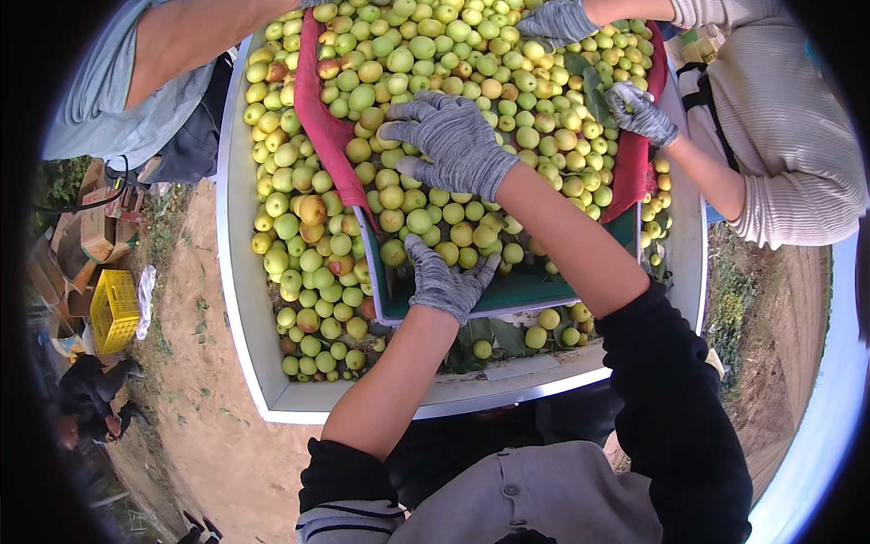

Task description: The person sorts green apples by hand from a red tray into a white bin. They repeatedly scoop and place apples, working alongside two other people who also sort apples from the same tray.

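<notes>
Round yellow-green jujubes (421,47), some with brown patches, heap over a green-floored tray (535,292) with a pale rim. My right hand (458,145), in a grey knitted glove, lies palm down on the heap, fingers spread and pointing left. Nearer to me, my left hand (449,283), gloved alike, reaches over the tray's near edge. Its thumb and fingers are apart, right against the closest jujubes. Neither hand visibly grips a fruit, though both palms are hidden. Red cloth (319,136) lines the tray's left side, and another red cloth (632,172) its right.
A large white-rimmed bin (237,272) surrounds the tray, with more jujubes and leaves in it. At right, a co-worker's gloved hands (642,113) touch the fruit; another person's arm (195,41) reaches in at upper left. A yellow crate (114,311) and cardboard boxes stand on the ground.
</notes>
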The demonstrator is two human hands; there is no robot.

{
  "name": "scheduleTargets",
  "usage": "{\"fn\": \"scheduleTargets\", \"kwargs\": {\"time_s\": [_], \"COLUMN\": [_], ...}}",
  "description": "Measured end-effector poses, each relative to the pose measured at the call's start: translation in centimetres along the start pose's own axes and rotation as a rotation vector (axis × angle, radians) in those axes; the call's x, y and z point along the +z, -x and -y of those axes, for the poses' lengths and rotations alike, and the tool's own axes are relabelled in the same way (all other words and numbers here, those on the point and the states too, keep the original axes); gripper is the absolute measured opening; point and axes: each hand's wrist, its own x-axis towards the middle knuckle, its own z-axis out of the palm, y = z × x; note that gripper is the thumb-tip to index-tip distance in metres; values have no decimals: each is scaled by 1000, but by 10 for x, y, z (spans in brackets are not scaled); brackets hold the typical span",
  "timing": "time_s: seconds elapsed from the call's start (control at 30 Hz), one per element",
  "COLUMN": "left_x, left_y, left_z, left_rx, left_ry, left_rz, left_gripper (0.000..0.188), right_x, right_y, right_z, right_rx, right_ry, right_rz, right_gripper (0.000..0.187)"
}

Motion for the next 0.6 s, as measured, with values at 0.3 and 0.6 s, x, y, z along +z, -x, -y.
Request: {"fn": "scheduleTargets", "kwargs": {"time_s": [0.3,0.6], "left_x": [-1,0], "left_y": [0,-1], "left_z": [-1,0], "left_rx": [15,-2], "left_ry": [6,48], "left_rz": [42,-2], "left_gripper": [85,85], "right_x": [9,9], "right_y": [8,-46], "right_z": [-10,-80], "right_rx": [-5,459], "right_ry": [-175,50], "right_rz": [237,82], "right_gripper": [39,36]}}
